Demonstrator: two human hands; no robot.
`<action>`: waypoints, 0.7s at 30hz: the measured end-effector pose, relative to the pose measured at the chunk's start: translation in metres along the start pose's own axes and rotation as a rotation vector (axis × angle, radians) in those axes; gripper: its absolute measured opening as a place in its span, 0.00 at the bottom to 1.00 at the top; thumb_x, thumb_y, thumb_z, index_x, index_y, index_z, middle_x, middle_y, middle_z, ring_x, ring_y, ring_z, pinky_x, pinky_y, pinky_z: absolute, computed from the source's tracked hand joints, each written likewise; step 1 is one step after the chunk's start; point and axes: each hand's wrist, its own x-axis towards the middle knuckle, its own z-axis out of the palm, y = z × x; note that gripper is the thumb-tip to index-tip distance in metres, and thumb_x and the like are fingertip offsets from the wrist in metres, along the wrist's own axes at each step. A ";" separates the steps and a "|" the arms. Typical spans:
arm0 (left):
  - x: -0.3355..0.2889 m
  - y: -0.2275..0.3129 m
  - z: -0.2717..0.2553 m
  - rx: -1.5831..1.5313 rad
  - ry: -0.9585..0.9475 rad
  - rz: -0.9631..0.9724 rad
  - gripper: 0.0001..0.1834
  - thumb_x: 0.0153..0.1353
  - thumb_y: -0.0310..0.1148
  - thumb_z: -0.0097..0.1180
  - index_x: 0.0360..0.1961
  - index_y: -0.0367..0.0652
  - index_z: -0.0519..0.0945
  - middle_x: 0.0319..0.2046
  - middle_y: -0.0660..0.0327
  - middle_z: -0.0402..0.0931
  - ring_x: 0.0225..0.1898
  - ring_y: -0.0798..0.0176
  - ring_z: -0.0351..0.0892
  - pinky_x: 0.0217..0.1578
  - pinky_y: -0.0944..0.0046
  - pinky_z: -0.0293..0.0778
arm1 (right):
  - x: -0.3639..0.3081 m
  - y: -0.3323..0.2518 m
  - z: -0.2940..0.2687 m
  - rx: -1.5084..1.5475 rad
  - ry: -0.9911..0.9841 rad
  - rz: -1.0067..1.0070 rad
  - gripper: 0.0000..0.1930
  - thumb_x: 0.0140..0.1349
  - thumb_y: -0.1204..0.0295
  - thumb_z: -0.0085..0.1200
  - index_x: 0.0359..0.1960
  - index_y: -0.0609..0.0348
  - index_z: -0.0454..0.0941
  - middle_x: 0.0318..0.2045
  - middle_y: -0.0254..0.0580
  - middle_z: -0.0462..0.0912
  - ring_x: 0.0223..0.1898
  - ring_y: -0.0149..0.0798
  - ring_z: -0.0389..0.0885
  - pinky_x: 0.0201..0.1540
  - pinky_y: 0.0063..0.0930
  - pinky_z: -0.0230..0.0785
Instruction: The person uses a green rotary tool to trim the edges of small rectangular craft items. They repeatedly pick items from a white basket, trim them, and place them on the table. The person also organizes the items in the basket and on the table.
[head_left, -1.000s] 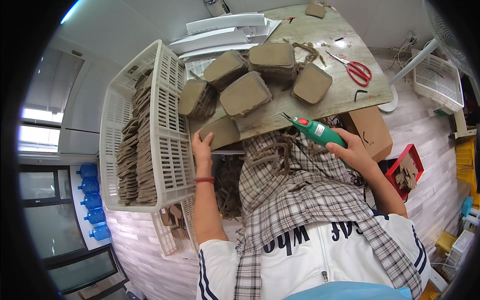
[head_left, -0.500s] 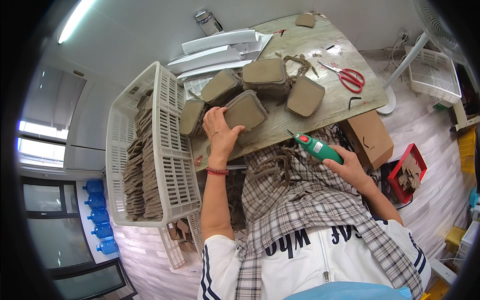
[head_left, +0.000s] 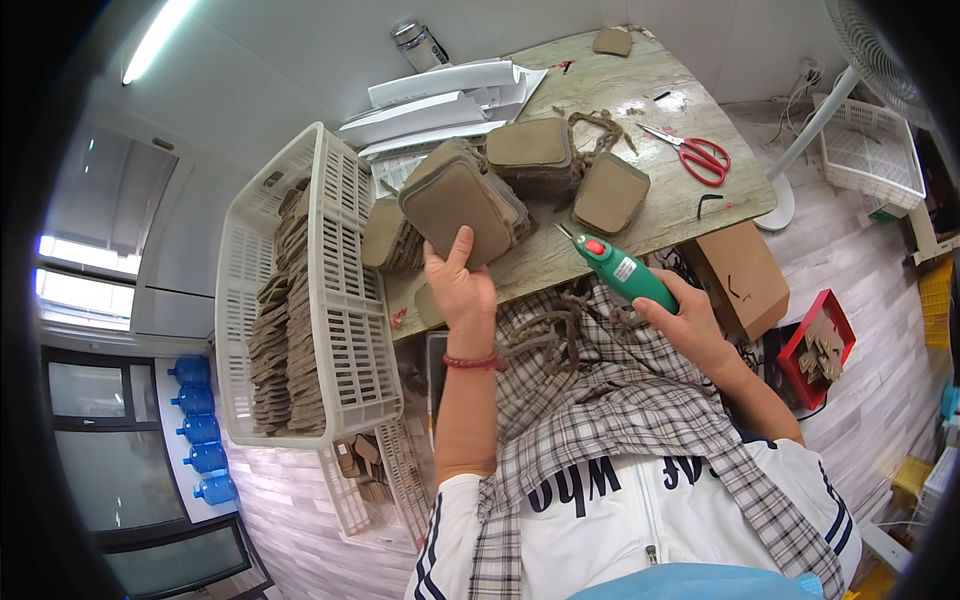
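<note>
My left hand (head_left: 463,290) grips a brown fabric pad (head_left: 450,200) with rounded corners, thumb on its face and fingers hidden beneath. This pad is tilted up over a stack of similar pads (head_left: 512,212) at the table's near edge. In my right hand (head_left: 695,325) is a green electric cutter (head_left: 625,278) with a red button. Its pointed metal tip aims toward the pads, apart from them. More pad stacks surround my left hand: one at the left (head_left: 385,235), one behind (head_left: 530,143) and one to the right (head_left: 610,192).
Red-handled scissors (head_left: 700,158), fibre scraps (head_left: 598,125) and paper sheets (head_left: 450,105) lie on the worn table (head_left: 680,110). A white plastic crate (head_left: 350,300) packed with pads stands left. A cardboard box (head_left: 740,275) and a red tray (head_left: 818,350) sit at the right, below table height.
My left hand has turned and lifted a pad off the near stack, tilting it up. The cutter in my right hand has shifted slightly left and up, toward the pads.
</note>
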 end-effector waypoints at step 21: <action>-0.039 -0.055 0.046 -0.219 -0.038 -0.066 0.27 0.57 0.11 0.55 0.57 0.43 0.68 0.51 0.61 0.74 0.51 0.62 0.75 0.54 0.62 0.74 | 0.000 -0.029 0.001 0.092 0.081 -0.041 0.21 0.63 0.65 0.60 0.53 0.64 0.74 0.29 0.31 0.77 0.26 0.21 0.72 0.29 0.17 0.67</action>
